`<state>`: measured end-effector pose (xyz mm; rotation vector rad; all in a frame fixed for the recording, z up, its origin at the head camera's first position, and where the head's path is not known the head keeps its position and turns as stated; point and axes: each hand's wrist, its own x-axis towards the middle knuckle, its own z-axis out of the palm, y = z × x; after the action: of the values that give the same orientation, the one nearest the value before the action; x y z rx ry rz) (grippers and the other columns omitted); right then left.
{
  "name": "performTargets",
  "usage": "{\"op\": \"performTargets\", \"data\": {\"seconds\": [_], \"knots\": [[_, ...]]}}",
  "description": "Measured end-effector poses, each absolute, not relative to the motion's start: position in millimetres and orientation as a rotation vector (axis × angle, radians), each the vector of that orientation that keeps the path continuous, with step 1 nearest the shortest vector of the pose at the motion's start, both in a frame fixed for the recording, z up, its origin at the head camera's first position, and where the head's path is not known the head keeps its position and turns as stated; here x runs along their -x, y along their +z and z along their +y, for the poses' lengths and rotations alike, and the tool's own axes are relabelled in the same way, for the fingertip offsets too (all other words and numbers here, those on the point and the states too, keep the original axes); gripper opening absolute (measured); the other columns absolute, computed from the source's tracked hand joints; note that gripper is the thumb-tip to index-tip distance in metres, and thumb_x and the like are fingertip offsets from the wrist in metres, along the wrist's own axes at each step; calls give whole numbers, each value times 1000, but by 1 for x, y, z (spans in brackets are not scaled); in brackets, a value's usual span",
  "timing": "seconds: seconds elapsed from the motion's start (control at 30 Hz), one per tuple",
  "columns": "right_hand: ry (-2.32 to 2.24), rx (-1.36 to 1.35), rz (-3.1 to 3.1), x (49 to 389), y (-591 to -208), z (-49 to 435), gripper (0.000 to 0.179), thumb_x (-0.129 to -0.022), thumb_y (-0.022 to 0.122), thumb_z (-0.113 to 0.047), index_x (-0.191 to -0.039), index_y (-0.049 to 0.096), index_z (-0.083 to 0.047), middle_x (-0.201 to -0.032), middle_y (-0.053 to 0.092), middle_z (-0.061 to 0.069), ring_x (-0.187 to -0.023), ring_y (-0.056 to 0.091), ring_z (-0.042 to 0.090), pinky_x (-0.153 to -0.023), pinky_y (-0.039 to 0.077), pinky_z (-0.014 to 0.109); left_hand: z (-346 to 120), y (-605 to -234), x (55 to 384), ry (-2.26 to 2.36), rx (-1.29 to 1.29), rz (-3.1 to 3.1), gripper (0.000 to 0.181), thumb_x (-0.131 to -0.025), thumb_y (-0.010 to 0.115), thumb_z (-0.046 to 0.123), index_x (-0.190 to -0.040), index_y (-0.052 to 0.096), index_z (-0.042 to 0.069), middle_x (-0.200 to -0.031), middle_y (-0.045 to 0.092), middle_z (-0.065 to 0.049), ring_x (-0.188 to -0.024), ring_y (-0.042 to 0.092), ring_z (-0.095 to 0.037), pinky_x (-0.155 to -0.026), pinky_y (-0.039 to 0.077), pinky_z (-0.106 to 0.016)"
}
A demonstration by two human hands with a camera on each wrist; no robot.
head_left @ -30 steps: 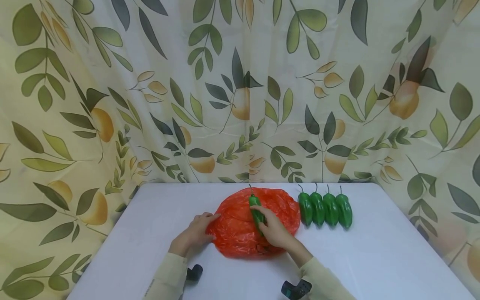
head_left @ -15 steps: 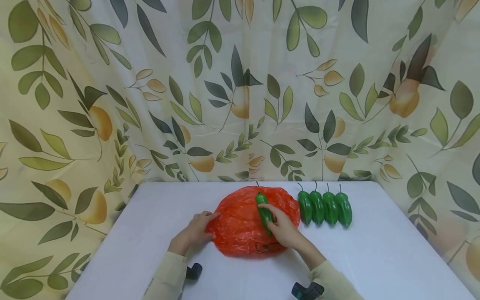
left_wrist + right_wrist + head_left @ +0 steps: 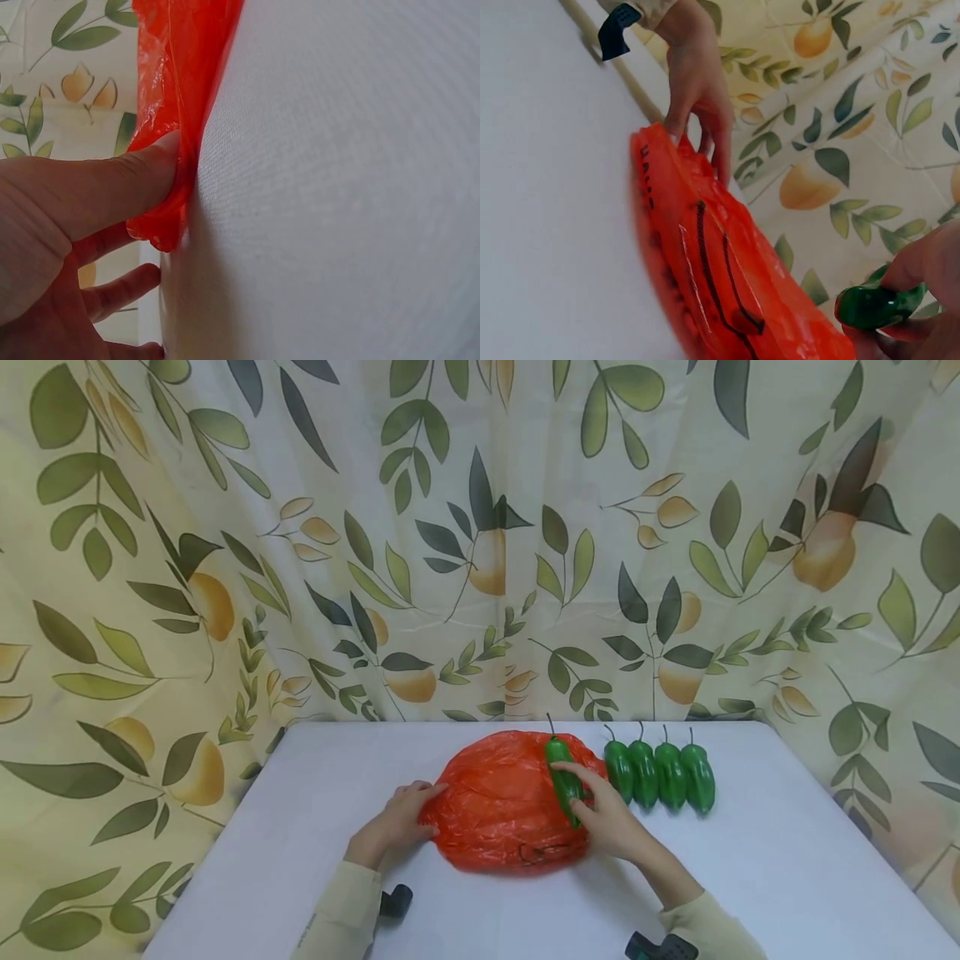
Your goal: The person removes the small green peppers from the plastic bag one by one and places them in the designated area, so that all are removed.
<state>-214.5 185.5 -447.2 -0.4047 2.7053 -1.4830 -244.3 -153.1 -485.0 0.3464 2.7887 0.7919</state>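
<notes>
A crumpled red plastic bag [image 3: 487, 810] lies on the white table, with dark print showing in the right wrist view. My left hand [image 3: 401, 818] holds the bag's left edge. In the left wrist view the thumb [image 3: 154, 169] presses on the red plastic [image 3: 169, 82], and the index finger passes behind it. Over the bag's right side, my right hand [image 3: 603, 814] grips a glossy green chili pepper [image 3: 562, 772] with its thin stem pointing away from me. The right wrist view shows the pepper's rounded tip [image 3: 870, 306] between thumb and fingers, beside the bag.
Several more green peppers [image 3: 670, 774] lie in a row right of the bag, stems to the back. A leaf-patterned curtain [image 3: 480, 552] hangs behind and beside the white table [image 3: 315, 768]. Dark wrist devices [image 3: 660, 946] sit at the sleeves.
My right hand has moved to the right across the bag, carrying the pepper towards the row. The left hand stays at the bag's left edge. The head view has shifted slightly.
</notes>
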Motion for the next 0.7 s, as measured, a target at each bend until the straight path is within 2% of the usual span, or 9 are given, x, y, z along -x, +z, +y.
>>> {"op": "performTargets", "data": {"seconds": [0.2, 0.3, 0.33, 0.43, 0.53, 0.57, 0.63, 0.7], "knots": [[-1489, 477, 2752, 211, -443, 198, 56, -93, 50, 9, -145, 51, -13, -149, 47, 25, -126, 50, 44, -85, 60, 42, -153, -485, 244, 788, -360, 2794, 73, -87, 79, 15, -152, 47, 21, -145, 51, -9, -131, 45, -29, -103, 54, -51], [-1506, 502, 2762, 212, -442, 204, 57, -92, 49, 11, -144, 52, -11, -146, 48, 25, -116, 54, 39, -75, 57, 32, -153, -484, 245, 787, -371, 2795, 73, -86, 79, 15, -152, 47, 20, -144, 52, -9, -130, 45, -29, -102, 55, -51], [-1510, 510, 2767, 213, -441, 206, 57, -91, 49, 11, -144, 52, -10, -147, 48, 25, -118, 55, 40, -78, 59, 33, -153, -484, 245, 786, -373, 2794, 73, -87, 79, 15, -152, 48, 20, -144, 52, -9, -130, 45, -29, -103, 54, -51], [-1512, 531, 2766, 212, -439, 212, 58, -91, 49, 12, -145, 51, -10, -150, 46, 26, -116, 54, 39, -72, 54, 28, -154, -484, 245, 789, -369, 2791, 72, -86, 79, 15, -152, 48, 20, -143, 53, -9, -129, 46, -29, -101, 55, -50], [-1512, 547, 2776, 211, -436, 218, 58, -92, 49, 11, -146, 50, -10, -153, 44, 26, -127, 51, 44, -83, 58, 35, -154, -484, 245, 792, -360, 2789, 72, -87, 79, 15, -152, 48, 21, -142, 53, -8, -129, 46, -28, -102, 55, -50], [-1512, 548, 2780, 210, -435, 220, 58, -93, 50, 11, -146, 50, -11, -153, 44, 25, -127, 51, 44, -83, 58, 35, -154, -485, 245, 794, -362, 2789, 72, -87, 79, 15, -152, 48, 21, -142, 53, -8, -129, 46, -28, -101, 55, -50], [-1506, 549, 2796, 209, -434, 223, 57, -94, 50, 10, -146, 50, -11, -154, 44, 24, -133, 49, 46, -92, 59, 44, -154, -485, 245, 794, -376, 2789, 72, -87, 79, 14, -152, 48, 20, -142, 52, -10, -129, 45, -29, -102, 55, -52], [-1502, 563, 2811, 209, -433, 226, 56, -94, 50, 9, -146, 51, -10, -154, 45, 24, -135, 48, 47, -96, 57, 48, -154, -485, 246, 799, -393, 2790, 71, -87, 79, 13, -151, 48, 18, -142, 53, -11, -129, 45, -30, -102, 54, -54]]}}
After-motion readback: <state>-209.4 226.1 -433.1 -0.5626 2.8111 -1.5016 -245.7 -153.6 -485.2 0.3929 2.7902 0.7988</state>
